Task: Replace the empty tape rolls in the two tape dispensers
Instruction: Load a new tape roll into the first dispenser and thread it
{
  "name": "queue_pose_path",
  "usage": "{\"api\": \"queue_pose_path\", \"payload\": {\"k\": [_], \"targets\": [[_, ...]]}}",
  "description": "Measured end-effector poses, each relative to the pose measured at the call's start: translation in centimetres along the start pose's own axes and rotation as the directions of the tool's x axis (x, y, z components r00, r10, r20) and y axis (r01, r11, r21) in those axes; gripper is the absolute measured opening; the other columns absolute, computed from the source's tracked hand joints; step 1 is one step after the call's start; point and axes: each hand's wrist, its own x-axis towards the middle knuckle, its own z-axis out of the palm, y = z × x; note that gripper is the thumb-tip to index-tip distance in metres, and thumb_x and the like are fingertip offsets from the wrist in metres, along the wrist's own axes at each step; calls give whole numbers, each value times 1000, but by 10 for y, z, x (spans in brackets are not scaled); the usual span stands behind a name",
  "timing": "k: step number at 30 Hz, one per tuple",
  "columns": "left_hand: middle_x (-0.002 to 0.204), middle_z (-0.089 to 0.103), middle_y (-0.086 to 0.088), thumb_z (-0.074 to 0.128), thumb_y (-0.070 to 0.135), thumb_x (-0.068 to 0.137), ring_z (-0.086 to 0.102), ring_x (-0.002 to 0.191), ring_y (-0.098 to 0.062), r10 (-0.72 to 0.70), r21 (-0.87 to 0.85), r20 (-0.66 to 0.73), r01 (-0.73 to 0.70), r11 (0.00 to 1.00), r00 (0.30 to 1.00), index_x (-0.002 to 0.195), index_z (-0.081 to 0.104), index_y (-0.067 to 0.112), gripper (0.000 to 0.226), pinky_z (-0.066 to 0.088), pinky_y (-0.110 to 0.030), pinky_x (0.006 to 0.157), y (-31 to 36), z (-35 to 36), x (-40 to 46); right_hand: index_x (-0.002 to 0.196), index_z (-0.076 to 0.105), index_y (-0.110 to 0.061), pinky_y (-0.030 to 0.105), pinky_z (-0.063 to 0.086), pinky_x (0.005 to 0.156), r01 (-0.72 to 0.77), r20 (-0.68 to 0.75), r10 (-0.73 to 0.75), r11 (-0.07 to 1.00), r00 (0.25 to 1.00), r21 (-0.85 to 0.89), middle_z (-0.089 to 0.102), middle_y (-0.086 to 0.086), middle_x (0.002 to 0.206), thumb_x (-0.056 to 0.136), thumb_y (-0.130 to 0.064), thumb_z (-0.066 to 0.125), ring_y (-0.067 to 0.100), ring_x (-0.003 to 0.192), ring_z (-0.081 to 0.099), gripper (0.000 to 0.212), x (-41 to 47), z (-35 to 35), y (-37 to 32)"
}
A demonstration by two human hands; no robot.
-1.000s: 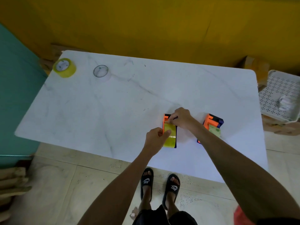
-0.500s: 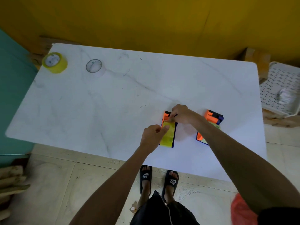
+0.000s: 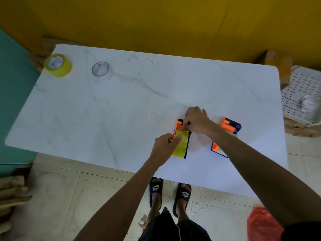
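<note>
An orange and dark blue tape dispenser [image 3: 178, 124] lies on the white marble table [image 3: 121, 110] near its front edge, with a yellow tape roll [image 3: 181, 146] in it. My left hand [image 3: 165, 146] grips the roll's left side, thumb on top. My right hand [image 3: 197, 120] pinches at the dispenser's far end, at the tape's edge. A second orange and blue dispenser [image 3: 229, 126] lies just to the right, partly hidden by my right forearm. Far left at the back stand a full yellow tape roll [image 3: 58, 65] and a clear or pale roll [image 3: 101, 69].
A white perforated basket [image 3: 302, 94] with something white in it sits off the table's right edge. A teal surface is to the left, a yellow wall behind. A red bag [image 3: 264, 225] lies on the tiled floor at the lower right, near my feet in sandals.
Both hands stay on the left dispenser; the right hand's fingers have shifted slightly at its far end. The camera view has drifted a little.
</note>
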Motion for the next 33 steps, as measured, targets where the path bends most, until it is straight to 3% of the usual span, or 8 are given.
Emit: {"api": "queue_pose_path", "payload": {"k": [2, 8, 13, 15, 19, 22, 29, 33], "targets": [[58, 43, -2, 42, 69, 85, 40, 55, -15, -18, -27, 1, 18, 999, 1000, 67, 47, 2, 69, 36, -33, 57, 2, 0, -1, 82, 76, -19, 60, 17, 113, 0, -7, -1, 1000, 1000, -31, 48, 6, 116, 84, -26, 66, 29, 123, 33, 13, -2, 4, -2], [56, 29, -3, 31, 63, 94, 30, 55, -18, -7, -134, -51, 0, 991, 999, 56, 27, 19, 58, 27, -35, 56, 9, 1, -3, 87, 68, -7, 57, 19, 112, 48, -30, -55, 980, 998, -195, 40, 8, 120, 91, -36, 52, 31, 119, 32, 33, -3, 7, -6], [52, 32, -3, 26, 56, 98, 35, 52, -19, 10, -55, -85, -15, 998, 996, 56, 27, 18, 56, 30, -36, 55, 9, 2, 2, 90, 63, -1, 48, 30, 102, 51, -134, -83, 973, 988, -226, 41, 11, 117, 89, -38, 53, 30, 110, 36, 38, -1, 10, 0], [51, 36, -3, 25, 51, 100, 38, 52, -19, 19, -8, -110, -20, 1000, 994, 57, 29, 15, 56, 33, -35, 55, 9, 5, 2, 89, 60, -1, 49, 31, 101, -8, -153, -22, 981, 988, -192, 38, 9, 114, 86, -39, 57, 28, 108, 35, 39, 3, 12, -4], [51, 34, 2, 27, 59, 96, 35, 52, -18, 11, 42, -101, -6, 999, 995, 57, 28, 16, 58, 30, -32, 54, 10, 6, 3, 93, 58, -2, 44, 38, 82, -66, -179, 18, 962, 984, -265, 38, 13, 114, 78, -7, 55, 31, 106, 38, 16, 9, 5, -12], [53, 36, 3, 34, 69, 88, 38, 54, -19, -46, 131, -54, 53, 990, 997, 58, 31, 18, 59, 30, -30, 54, 12, 5, 6, 93, 57, -3, 39, 31, 73, -18, -197, -52, 941, 979, -339, 42, 15, 110, 79, -5, 52, 33, 101, 41, 16, 15, 5, -5], [55, 38, 8, 55, 73, 78, 37, 51, -10, -68, 268, -42, 76, 960, 997, 62, 35, 23, 56, 30, -28, 52, 15, 3, 10, 74, 53, -6, 34, 33, 62, 121, -209, -137, 989, 968, -85, 46, 13, 92, 78, 5, 52, 35, 84, 51, 12, 36, 13, 27], [55, 38, 9, 56, 78, 73, 36, 50, -9, -67, 267, -21, 70, 961, 998, 62, 35, 23, 60, 30, -27, 53, 13, -3, 8, 78, 59, 2, 30, 32, 64, 101, -232, -88, 994, 969, 42, 50, 18, 94, 88, -2, 48, 35, 84, 53, 15, 43, 12, 35]]}}
